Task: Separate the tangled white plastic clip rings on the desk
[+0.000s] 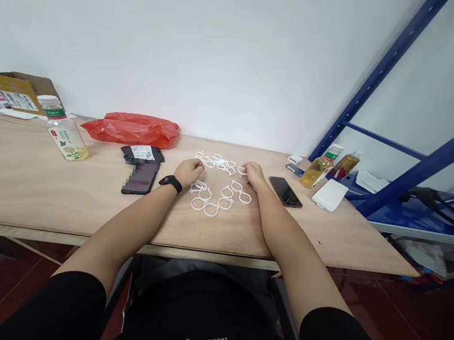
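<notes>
Several white curtain rings with small eyelets lie on the wooden table (96,213) in front of me. Between my hands, toward the wall, is a loose pile of rings (220,163). Closer to me, more rings (210,215) lie in a curved row, some touching. My right hand (255,175) pinches one white curtain ring (239,170) at the right of the pile. My left hand (189,173), with a black watch on its wrist, rests at the left of the rings, fingers curled together. Whatever its fingertips hold is too small to make out.
Left of my hands are a black phone (143,177), a dark packet (144,153), a red plastic bag (133,129), a bottle (67,137) and a cardboard box (21,91). At right lie another phone (285,192), a white case (329,195) and a drink bottle (318,169), beside a blue rack (424,165).
</notes>
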Tool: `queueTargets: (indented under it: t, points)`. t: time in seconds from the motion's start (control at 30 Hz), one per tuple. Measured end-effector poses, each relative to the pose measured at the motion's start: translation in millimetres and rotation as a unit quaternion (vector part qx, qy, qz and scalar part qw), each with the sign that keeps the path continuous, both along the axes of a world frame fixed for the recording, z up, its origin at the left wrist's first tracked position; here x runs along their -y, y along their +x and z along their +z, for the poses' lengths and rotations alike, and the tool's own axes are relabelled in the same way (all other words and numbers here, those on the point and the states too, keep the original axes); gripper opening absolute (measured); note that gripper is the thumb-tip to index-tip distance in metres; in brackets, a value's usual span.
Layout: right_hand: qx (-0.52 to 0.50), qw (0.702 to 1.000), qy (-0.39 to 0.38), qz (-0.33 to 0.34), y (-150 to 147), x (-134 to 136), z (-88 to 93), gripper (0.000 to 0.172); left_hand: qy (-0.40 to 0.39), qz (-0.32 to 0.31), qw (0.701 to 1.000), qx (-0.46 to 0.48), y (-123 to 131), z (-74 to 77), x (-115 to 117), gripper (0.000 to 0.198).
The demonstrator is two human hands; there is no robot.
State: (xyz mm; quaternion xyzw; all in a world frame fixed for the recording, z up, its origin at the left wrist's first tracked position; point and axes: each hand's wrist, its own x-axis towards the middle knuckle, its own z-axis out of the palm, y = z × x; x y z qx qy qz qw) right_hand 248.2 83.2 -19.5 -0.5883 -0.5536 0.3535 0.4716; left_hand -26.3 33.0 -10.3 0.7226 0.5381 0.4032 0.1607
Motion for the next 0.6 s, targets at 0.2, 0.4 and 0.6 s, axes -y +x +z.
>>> queueTargets:
  t: [0.2,0.4,0.6]
  points:
    - [0.232,0.971,0.020,0.061,3.4,3.6,2.9,0.019,-0.001,-0.015,1.000,-0.003,-0.2,0.3,-2.1,0.025]
    - [0.283,0.953,0.027,0.104,-1.8,9.1,2.9,0.013,0.011,-0.020,1.000,-0.003,-0.4,1.2,-2.3,0.027]
    - [0.127,0.984,0.028,0.118,-0.9,4.0,-4.4,0.030,0.007,-0.023,1.000,0.009,-2.6,-1.7,-3.7,0.030]
